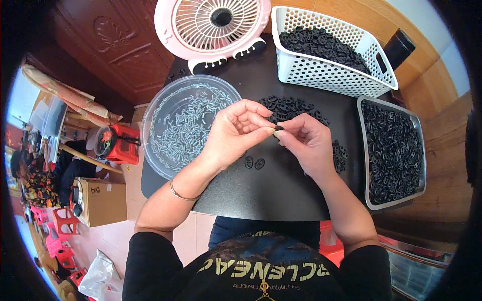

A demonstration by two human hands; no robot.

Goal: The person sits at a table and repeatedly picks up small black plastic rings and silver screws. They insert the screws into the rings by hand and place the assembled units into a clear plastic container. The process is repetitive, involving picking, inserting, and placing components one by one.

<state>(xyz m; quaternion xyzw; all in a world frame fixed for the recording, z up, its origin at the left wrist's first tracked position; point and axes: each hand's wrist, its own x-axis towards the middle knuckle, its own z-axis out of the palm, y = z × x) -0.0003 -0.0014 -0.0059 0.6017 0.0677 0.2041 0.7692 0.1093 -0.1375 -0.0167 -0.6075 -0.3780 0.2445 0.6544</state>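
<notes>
Head view: hands (228, 133) (312, 144) pinch piece (277, 128); shirt (241, 251) bears lettering (266, 270).

On the dark rectangular tabletop (281, 195), a clear round plastic bowl (146, 125) holding silvery metal pins (186, 123) sits at nine o'clock, a round pink plastic fan (217, 22) at eleven, a white perforated plastic basket (321, 75) of black oval pieces (321, 45) at one, a rectangular metal tray (364, 150) of more at three.
</notes>
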